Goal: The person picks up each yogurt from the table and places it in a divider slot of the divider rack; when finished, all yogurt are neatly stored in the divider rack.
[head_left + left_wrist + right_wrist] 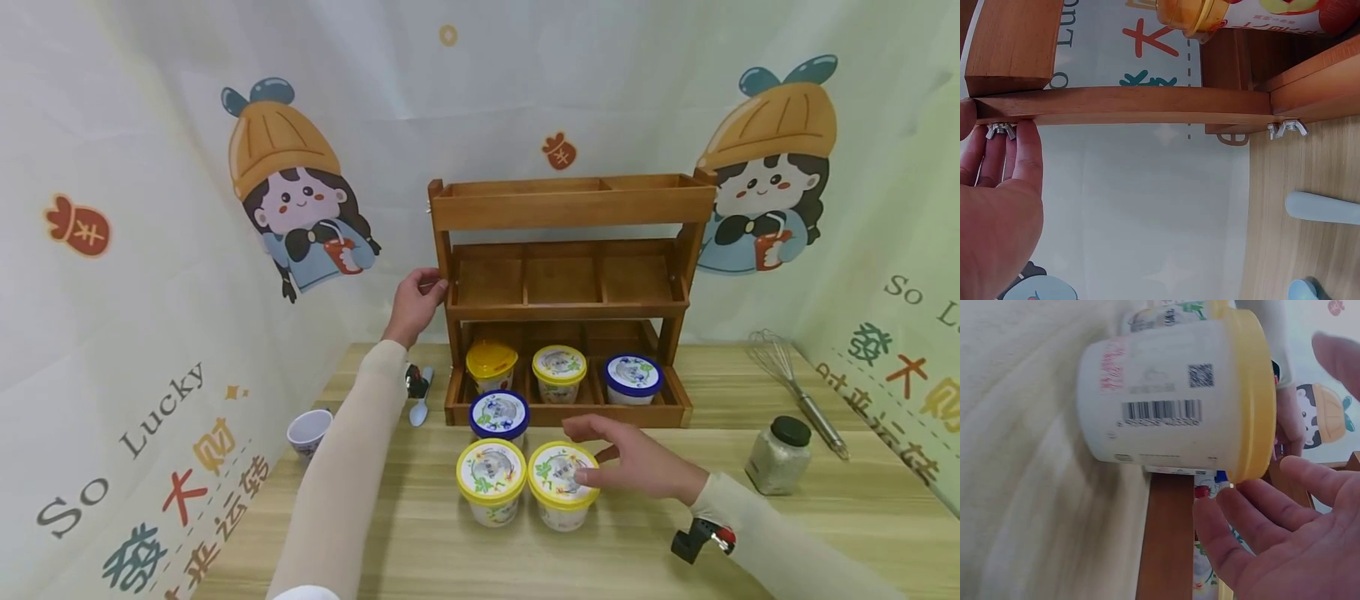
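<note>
A wooden three-tier rack (570, 208) stands at the back of the table. My left hand (429, 285) grips its left upright, thumb in front and fingers behind. The left wrist view shows those fingers (1025, 156) lying against the post (1122, 105) by a wing nut. My right hand (592, 454) hovers open, fingers spread, over a yellow-lidded cup (561, 487). In the right wrist view its fingers (1254, 512) lie at the lid's rim (1254, 394). Another yellow-lidded cup (491, 482) and a blue-lidded cup (498, 417) stand beside it.
Three cups fill the rack's bottom tier: yellow dome lid (491, 364), yellow lid (558, 371), blue lid (632, 377). A spoon (420, 407) and small cup (309, 432) lie left; a black-capped jar (780, 454) and a whisk (795, 387) lie right.
</note>
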`<state>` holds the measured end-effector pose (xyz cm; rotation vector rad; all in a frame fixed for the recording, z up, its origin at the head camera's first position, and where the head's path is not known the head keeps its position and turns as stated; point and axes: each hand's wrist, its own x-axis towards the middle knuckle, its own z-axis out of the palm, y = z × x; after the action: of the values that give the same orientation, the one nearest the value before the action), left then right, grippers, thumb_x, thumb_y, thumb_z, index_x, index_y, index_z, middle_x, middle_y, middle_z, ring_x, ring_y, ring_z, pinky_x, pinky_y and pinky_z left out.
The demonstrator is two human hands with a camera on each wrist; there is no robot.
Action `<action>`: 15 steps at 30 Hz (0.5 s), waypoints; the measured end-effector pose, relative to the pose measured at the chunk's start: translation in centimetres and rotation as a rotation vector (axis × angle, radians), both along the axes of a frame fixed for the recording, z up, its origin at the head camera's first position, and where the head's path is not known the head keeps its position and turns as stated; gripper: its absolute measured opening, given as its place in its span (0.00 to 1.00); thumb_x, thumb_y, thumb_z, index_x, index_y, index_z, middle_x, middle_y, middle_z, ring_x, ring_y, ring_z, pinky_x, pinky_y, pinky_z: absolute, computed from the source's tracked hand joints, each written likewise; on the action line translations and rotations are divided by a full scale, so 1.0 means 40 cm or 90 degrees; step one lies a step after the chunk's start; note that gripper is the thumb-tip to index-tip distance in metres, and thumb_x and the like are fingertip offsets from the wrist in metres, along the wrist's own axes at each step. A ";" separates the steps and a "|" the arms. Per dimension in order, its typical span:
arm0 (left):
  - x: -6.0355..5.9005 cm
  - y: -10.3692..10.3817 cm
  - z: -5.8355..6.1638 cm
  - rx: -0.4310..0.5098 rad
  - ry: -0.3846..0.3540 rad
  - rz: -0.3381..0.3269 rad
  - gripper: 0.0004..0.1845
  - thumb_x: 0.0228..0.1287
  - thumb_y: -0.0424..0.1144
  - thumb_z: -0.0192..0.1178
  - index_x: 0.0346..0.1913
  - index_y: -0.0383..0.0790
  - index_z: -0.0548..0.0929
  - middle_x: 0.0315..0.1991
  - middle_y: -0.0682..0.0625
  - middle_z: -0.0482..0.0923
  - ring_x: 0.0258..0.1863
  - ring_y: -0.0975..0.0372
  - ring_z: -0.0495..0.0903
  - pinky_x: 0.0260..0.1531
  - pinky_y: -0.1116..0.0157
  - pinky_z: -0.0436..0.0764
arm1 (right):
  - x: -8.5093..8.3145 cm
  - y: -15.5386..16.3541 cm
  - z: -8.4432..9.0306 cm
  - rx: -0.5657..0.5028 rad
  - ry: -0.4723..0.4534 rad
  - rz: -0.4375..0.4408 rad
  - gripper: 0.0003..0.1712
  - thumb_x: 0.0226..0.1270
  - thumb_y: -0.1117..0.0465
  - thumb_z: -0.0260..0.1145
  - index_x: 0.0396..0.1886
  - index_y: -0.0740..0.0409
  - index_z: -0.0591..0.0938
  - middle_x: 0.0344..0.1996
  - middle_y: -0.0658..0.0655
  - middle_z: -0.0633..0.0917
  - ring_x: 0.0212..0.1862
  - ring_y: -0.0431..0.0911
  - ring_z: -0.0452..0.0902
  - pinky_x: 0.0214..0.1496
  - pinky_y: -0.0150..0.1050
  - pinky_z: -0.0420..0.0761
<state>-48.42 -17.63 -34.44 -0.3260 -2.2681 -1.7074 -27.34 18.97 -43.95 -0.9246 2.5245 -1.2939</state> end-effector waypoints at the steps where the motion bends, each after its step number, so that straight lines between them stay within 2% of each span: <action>1: 0.000 0.000 0.001 -0.002 -0.002 0.001 0.22 0.80 0.40 0.59 0.69 0.33 0.76 0.67 0.36 0.78 0.68 0.46 0.77 0.68 0.49 0.81 | 0.005 0.002 -0.003 0.001 0.002 0.009 0.41 0.68 0.49 0.77 0.76 0.57 0.72 0.72 0.65 0.77 0.72 0.63 0.74 0.64 0.51 0.85; 7: 0.001 0.001 0.002 -0.009 -0.005 0.000 0.22 0.81 0.41 0.59 0.70 0.35 0.75 0.67 0.37 0.77 0.66 0.47 0.77 0.68 0.49 0.80 | 0.024 0.007 -0.025 -0.004 0.000 0.038 0.53 0.58 0.51 0.84 0.77 0.63 0.68 0.73 0.65 0.75 0.69 0.64 0.75 0.61 0.37 0.85; 15: 0.000 0.001 -0.005 -0.008 0.001 0.010 0.21 0.82 0.41 0.58 0.69 0.35 0.76 0.66 0.37 0.77 0.66 0.46 0.77 0.68 0.48 0.80 | 0.027 -0.002 -0.038 0.007 -0.026 0.025 0.56 0.59 0.51 0.84 0.79 0.66 0.65 0.70 0.64 0.77 0.66 0.59 0.77 0.59 0.35 0.85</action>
<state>-48.43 -17.58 -34.65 -0.3110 -2.2747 -1.6850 -26.26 18.90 -45.45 -0.9304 2.4688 -1.2724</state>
